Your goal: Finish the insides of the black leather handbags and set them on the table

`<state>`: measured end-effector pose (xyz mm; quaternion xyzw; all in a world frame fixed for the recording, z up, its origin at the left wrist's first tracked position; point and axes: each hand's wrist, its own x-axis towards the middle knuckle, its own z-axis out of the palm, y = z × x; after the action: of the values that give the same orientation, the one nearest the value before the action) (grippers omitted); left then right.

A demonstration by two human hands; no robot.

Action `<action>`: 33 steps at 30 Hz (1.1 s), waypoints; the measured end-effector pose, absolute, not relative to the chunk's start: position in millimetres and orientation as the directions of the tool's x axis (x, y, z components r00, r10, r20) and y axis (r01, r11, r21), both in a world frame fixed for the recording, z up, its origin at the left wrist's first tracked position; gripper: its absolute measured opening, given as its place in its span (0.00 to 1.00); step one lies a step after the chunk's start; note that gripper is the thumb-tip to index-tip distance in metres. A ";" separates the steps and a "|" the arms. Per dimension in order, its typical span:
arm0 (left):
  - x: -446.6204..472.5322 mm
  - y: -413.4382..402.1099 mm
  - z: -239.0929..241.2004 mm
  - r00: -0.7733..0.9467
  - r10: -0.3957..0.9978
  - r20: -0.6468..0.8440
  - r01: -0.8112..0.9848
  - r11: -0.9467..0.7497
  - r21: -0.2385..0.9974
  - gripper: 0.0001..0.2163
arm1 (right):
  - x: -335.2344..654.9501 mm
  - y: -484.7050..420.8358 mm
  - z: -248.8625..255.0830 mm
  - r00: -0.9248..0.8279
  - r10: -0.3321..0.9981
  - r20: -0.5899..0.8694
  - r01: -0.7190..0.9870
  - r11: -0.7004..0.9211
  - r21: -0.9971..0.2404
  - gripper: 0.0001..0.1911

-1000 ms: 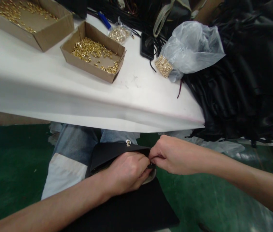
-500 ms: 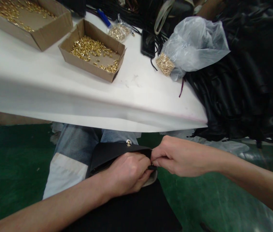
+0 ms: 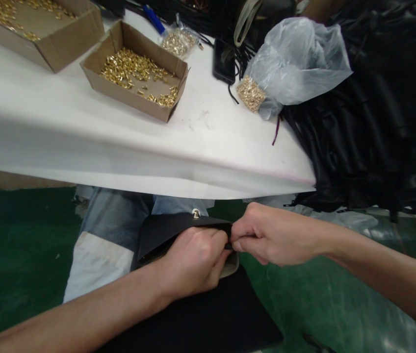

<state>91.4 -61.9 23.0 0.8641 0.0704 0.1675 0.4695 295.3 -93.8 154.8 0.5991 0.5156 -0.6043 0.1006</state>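
Observation:
A black leather bag (image 3: pixel 164 230) with a small gold clasp (image 3: pixel 195 213) lies on my lap below the table edge. My left hand (image 3: pixel 193 262) is closed around the bag's side, fingers curled over its edge. My right hand (image 3: pixel 267 233) meets it from the right, thumb and fingers pinched on a small dark part at the bag's edge; what that part is I cannot make out. A black sheet (image 3: pixel 211 318) covers my lap under both hands.
The white table (image 3: pixel 83 142) holds two cardboard trays (image 3: pixel 134 71) of gold metal fittings, small bags of fittings (image 3: pixel 250 93), a clear plastic bag (image 3: pixel 296 63), a phone (image 3: pixel 223 61) and a blue pen. A heap of black straps (image 3: pixel 370 122) fills the right. Green floor below.
Both hands stay pinched together at the bag's edge and have shifted slightly upward. The view has tilted a little; nothing was let go.

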 end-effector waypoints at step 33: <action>4.1 -52.1 53.3 0.956 0.174 -0.237 0.247 -0.911 0.329 0.30 | 234.4 -137.5 152.9 0.136 0.700 -0.701 0.991 -0.085 0.108 0.07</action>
<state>4.1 -52.1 53.3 0.9723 0.1081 -0.1016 0.1805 234.4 -137.5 152.9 0.6939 0.6092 -0.2466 0.2941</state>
